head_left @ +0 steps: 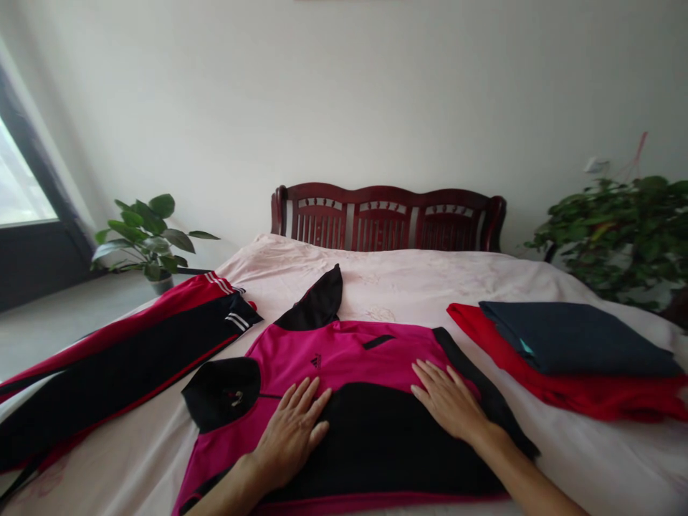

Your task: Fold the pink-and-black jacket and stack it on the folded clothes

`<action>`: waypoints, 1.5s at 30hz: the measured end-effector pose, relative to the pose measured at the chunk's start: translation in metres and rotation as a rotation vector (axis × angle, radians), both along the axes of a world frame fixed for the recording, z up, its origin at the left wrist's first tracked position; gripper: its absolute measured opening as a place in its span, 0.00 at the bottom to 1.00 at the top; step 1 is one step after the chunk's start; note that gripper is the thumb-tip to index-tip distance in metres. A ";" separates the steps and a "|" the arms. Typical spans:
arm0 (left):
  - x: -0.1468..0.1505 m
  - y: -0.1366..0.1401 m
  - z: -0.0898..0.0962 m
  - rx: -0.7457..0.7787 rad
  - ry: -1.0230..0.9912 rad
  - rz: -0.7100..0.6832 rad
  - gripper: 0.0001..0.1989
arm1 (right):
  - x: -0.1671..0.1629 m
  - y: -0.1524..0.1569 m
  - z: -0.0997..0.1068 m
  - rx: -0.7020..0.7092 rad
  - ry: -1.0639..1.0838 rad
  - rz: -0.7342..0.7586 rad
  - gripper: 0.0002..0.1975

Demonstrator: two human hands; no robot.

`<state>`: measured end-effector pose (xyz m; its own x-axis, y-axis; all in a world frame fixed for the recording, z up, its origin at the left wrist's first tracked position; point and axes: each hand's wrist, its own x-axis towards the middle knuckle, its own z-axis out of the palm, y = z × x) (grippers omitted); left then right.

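A pink and black jacket [376, 430] lies spread on the bed, its black collar toward the left and a small dark logo on the pink chest. My left hand [293, 433] rests flat on it near the collar end, fingers stretched out. Further right, my right hand [448, 398] presses flat on the pink and black cloth close to the hem, its fingers slightly spread. Neither hand grips anything. One black sleeve end points up toward the headboard; the near edge of the jacket is partly hidden by my left forearm.
Red and navy trousers [155, 351] with white stripes lie to the left. A folded stack, a navy garment [575, 337] over a red one [602, 398], sits on the right. Behind the pale bedsheet [413, 287] stands a dark wooden headboard [381, 215]. Potted plants [150, 233] flank the bed.
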<state>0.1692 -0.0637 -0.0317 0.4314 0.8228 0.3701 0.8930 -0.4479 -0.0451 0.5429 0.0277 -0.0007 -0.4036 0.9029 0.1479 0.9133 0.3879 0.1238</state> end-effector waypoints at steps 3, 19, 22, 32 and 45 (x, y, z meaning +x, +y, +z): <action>-0.004 -0.004 -0.002 0.043 0.031 0.020 0.29 | -0.003 -0.003 -0.004 0.037 0.051 -0.046 0.28; -0.009 0.011 0.051 -0.341 -0.251 0.082 0.20 | -0.001 -0.002 0.002 -0.105 0.096 -0.066 0.28; -0.031 0.057 0.074 -0.400 -0.429 0.272 0.16 | 0.005 0.012 0.017 -0.244 0.175 -0.053 0.26; -0.078 0.229 0.085 -0.522 -0.584 0.695 0.21 | -0.011 0.125 0.066 -0.010 0.155 -0.026 0.28; -0.091 0.213 0.096 -0.575 -1.085 0.295 0.17 | -0.002 0.123 0.065 0.158 0.069 0.027 0.16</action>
<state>0.0781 0.1489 0.0641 -0.0965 0.9950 -0.0246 0.4179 0.0629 0.9063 0.5410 0.1511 0.0642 -0.4117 0.8550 0.3155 0.9111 0.3935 0.1225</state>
